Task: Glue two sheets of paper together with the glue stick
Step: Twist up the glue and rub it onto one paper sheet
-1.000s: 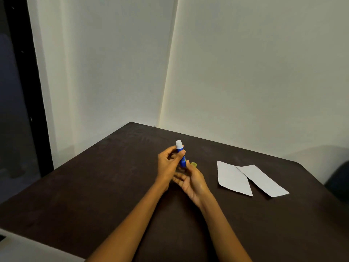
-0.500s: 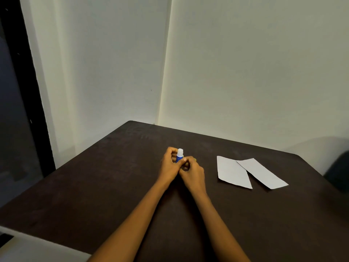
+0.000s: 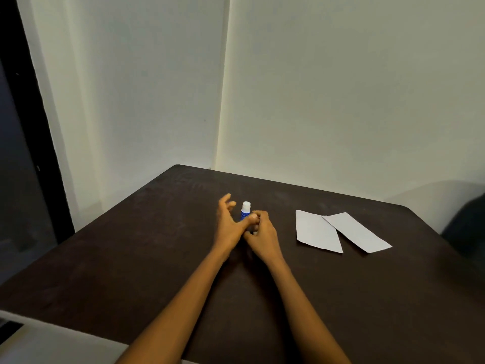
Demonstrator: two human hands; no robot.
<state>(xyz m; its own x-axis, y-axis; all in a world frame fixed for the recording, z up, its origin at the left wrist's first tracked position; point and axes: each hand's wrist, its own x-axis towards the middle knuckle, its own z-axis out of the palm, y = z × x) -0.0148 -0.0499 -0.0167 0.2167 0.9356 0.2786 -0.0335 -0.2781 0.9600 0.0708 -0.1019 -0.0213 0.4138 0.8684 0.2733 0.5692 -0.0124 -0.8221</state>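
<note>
Both forearms are showing bare right down to the frame's edge (no sleeve reaching into view). The left hand and right hand are wearing nothing.

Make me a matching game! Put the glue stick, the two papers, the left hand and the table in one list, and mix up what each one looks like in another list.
Things:
1. glue stick
2. two sheets of paper
3. left hand
4. table

Descriptions:
A. dark brown, holds everything
B. fingers spread open beside the glue stick
C. blue with a white top, standing upright
D. white, lying flat and overlapping, right of the hands

Pairs: 1-C, 2-D, 3-B, 4-A
</note>
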